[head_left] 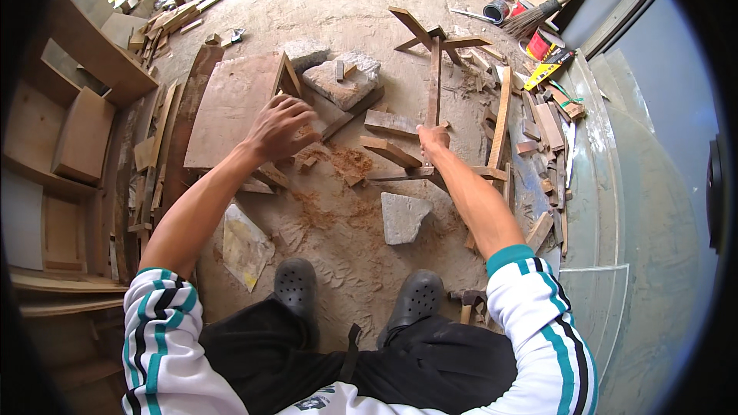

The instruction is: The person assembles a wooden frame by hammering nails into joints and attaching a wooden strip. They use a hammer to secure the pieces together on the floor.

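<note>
My right hand [435,143] is closed around the long bar of a wooden frame [435,81]. This frame has crossed legs at its far end and a crosspiece at its near end. My left hand [281,129] hovers with fingers loosely bent and apart, next to the right edge of a flat wooden panel [231,111]; nothing shows in it. Between my hands are a thick wood block [390,123], a shorter wood piece [390,151] and a heap of reddish sawdust [346,160].
Beyond my hands sits a concrete block [350,92] with small wood bits on it; another stone [403,217] lies nearer. A handsaw [547,71], a broom [530,18] and wood scraps [550,127] line the right. Wooden cabinets [84,134] stand left. A hammer [467,307] lies by my right foot.
</note>
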Demonstrator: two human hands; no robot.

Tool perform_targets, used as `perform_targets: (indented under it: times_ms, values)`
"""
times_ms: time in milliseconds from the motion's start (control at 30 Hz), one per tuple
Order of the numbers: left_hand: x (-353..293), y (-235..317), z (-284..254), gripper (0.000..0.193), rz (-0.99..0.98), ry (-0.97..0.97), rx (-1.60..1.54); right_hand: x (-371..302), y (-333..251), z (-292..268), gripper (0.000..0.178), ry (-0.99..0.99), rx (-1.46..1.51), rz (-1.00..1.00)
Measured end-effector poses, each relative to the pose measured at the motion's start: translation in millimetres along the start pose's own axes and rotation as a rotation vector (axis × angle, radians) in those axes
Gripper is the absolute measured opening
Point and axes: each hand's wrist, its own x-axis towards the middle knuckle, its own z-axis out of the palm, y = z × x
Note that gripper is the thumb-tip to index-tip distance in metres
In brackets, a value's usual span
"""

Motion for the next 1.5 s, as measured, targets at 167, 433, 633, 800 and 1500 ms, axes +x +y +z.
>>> perform_targets:
  times_ms: [167,433,633,800,1500]
  values:
    - [21,0,-1,0.034,-0.099,-0.066,0.020,-24,0,-19,0.041,0.082,-0.152,-0.075]
    - [-22,-15,15,0.082,-0.678,-0.398,0.236,-29,-8,-62,0.054,-0.010,-0.163,-0.219]
    - [-50,-36,30,0.081,-0.580,-0.402,0.307,-28,-25,-57,0.048,0.033,-0.148,-0.189]
    - [-45,-37,43,0.080,-0.562,-0.326,0.281,-12,-22,-31,0.046,0.041,-0.049,-0.114]
    - [15,49,85,0.109,-1.010,-0.018,-0.609,-5,-25,-21,0.077,-0.503,-0.718,-0.095]
